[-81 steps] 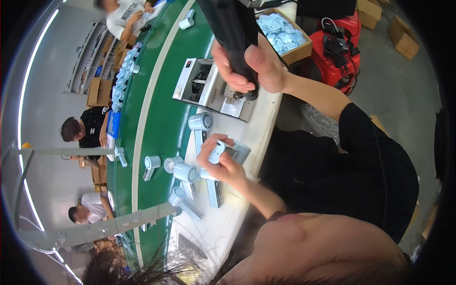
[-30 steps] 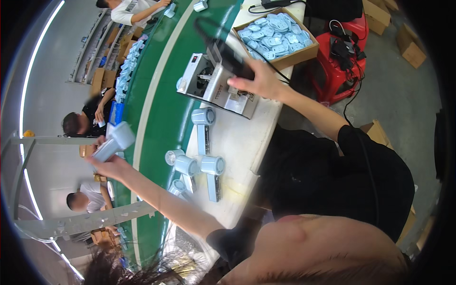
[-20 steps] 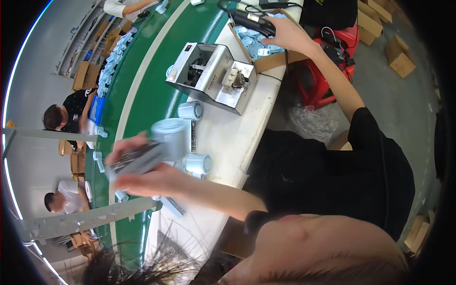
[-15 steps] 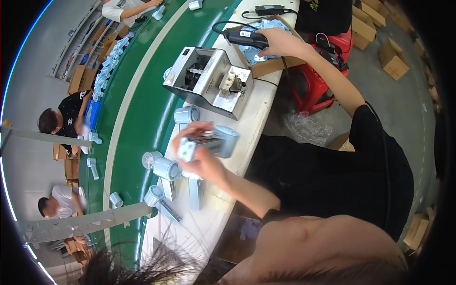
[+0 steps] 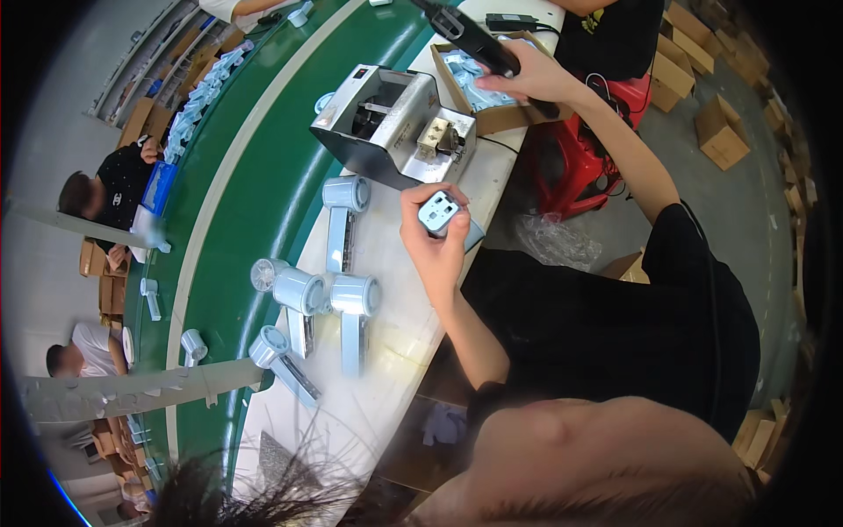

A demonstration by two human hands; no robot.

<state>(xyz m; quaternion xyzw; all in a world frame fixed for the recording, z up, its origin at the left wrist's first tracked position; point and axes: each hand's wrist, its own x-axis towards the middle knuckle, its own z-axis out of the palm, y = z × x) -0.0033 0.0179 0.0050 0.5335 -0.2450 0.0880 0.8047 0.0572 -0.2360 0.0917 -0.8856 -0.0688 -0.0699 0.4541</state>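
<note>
Grey walls and metal shelving (image 5: pixel 136 61) form the far left, where a co-worker in a black top with a white mark (image 5: pixel 118 202) sits beyond a curved green conveyor belt (image 5: pixel 224 228). Along its right side runs a white bench (image 5: pixel 386 360), its right edge facing the person. Near the bench's left edge stand and lie several pale-blue plastic devices with round heads and rectangular handles (image 5: pixel 347 228); white bench top shows between them and the right edge. Farther up is a silver-and-black metal box-shaped machine (image 5: pixel 386 123), overlapping the belt in the view; its dark lettering is too small to read. Just below the machine, by the bench's right edge, the left hand (image 5: pixel 432 253) is wrapped around a pale-blue device with a slotted end face (image 5: pixel 438 213), that face turned up toward the camera. At the bench's upper right, an open cardboard box (image 5: pixel 502 118) holds pale-blue plastic pieces (image 5: pixel 461 68). Over it, the right hand (image 5: pixel 537 75) grips a black rod-shaped tool (image 5: pixel 474 42). Past the right edge are a red plastic stool (image 5: pixel 575 189) and, farther right, brown cartons (image 5: pixel 722 132) on the grey floor.
</note>
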